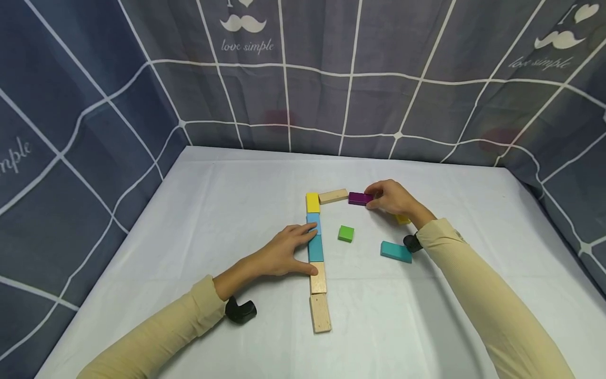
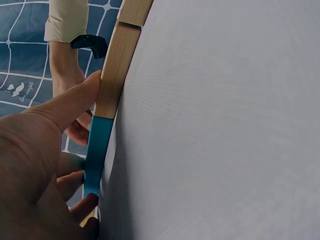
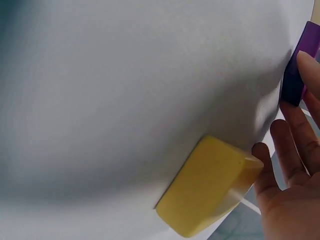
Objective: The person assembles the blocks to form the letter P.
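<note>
Several blocks lie end to end on the table: a yellow block (image 1: 312,203), a light blue block (image 1: 312,217), a teal block (image 1: 315,249) and two plain wooden blocks (image 1: 319,284) below it. From the yellow one, another wooden block (image 1: 333,196) runs right to a purple block (image 1: 358,198). My right hand (image 1: 392,198) pinches the purple block's right end between thumb and fingers, as the right wrist view also shows. My left hand (image 1: 283,252) rests along the column's left side, fingers extended onto the blue blocks and thumb touching the upper wooden block (image 2: 116,75).
A green block (image 1: 346,233) lies right of the column. Farther right is a loose teal block (image 1: 395,252), near the right wrist. A second yellow block (image 3: 202,190) lies partly under the right hand. Dark checked curtains (image 1: 312,100) surround the white table (image 1: 236,200).
</note>
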`<state>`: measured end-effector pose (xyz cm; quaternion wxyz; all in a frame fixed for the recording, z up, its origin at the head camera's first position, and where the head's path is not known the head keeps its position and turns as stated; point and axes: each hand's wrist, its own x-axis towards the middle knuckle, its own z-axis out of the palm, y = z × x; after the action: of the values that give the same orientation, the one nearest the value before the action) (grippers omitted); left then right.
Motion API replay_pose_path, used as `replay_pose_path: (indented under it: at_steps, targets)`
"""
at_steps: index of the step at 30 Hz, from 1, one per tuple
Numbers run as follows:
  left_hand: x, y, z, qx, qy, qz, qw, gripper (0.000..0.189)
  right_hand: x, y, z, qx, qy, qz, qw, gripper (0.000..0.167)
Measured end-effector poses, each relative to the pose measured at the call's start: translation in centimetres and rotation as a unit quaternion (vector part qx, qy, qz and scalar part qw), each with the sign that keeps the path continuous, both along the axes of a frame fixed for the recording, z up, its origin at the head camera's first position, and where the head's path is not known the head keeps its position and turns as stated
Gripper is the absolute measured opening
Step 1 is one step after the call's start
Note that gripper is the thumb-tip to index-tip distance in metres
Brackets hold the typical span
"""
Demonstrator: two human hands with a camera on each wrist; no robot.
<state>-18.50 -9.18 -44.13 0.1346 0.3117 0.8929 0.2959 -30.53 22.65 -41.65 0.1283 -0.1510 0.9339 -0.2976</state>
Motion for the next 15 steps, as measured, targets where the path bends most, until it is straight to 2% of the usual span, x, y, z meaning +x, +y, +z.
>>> replay_pose_path:
  at_steps: [15]
  targets:
    - [-0.01,-0.09,0.02,0.005,0.001,-0.003,1.0,0.094,-0.03,-0.25,0.01,-0.002,-0.008,-0.017,0.9998,0.041]
